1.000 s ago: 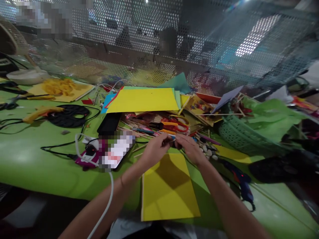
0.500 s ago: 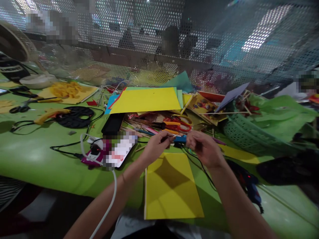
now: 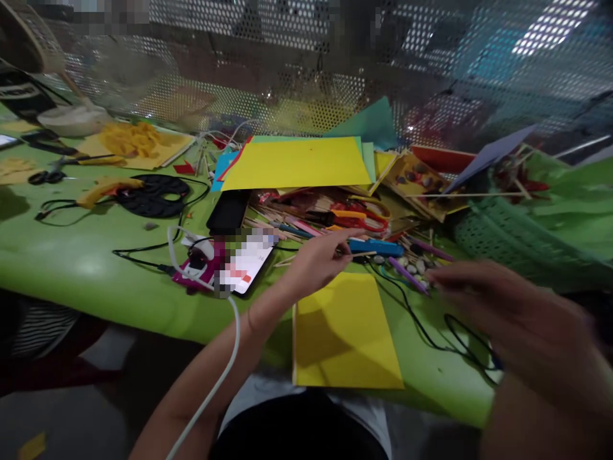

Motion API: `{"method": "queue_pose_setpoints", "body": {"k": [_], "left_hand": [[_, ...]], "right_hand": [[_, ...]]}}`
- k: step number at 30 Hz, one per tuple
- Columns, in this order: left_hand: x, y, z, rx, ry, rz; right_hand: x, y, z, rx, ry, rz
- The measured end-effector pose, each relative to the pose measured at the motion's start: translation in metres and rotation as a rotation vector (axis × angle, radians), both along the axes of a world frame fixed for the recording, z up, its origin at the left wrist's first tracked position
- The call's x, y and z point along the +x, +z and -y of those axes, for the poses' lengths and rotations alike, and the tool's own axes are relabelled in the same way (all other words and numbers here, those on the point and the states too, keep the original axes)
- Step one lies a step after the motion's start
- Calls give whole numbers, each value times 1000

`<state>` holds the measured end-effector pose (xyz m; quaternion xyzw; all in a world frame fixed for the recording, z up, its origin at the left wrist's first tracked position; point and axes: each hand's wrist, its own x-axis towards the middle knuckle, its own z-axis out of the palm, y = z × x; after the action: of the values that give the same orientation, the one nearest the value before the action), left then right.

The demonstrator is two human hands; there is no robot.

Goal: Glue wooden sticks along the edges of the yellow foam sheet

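Note:
My left hand (image 3: 318,259) is closed in a pinch on a thin wooden stick (image 3: 361,254) that points right, above the top edge of a yellow paper sheet (image 3: 345,332). Just beyond the stick's tip lies a blue glue gun (image 3: 378,246), and its black cable (image 3: 431,332) trails right across the green table (image 3: 86,268). My right hand (image 3: 507,313) is off to the right, low and close to the camera. It is smeared by motion, so its fingers cannot be read. It touches nothing that I can see.
A pile of wooden sticks and red scissors (image 3: 364,220) lies behind the hands, with a large yellow sheet (image 3: 297,163) further back. A phone (image 3: 244,265) on a charger cable sits to the left, small pebbles (image 3: 412,265) and a green basket (image 3: 517,239) to the right. A perforated screen closes the far side.
My right hand has let go of the blue glue gun, which now lies on the table, and swung right and toward me. My left hand still pinches the stick.

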<state>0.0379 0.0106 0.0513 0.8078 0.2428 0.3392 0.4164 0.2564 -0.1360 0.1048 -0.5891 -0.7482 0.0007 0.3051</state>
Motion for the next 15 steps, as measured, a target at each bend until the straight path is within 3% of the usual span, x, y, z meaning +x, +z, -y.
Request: {"method": "queue_pose_setpoints", "body": {"k": [6,10,13,15], "left_hand": [[3,-7,8,76,-11,-103],[9,-11,11,144,-67,-153],[1,-1,6,201,5,-220],[-12,8,1,185,133,-207]], "right_hand": [[-31,-38,-53,-48,122,162],[-26,-61,-57,-63,107,195],[-10,-69,-54,-120,79,150],[1,-73,-55,-179,55,119]]}}
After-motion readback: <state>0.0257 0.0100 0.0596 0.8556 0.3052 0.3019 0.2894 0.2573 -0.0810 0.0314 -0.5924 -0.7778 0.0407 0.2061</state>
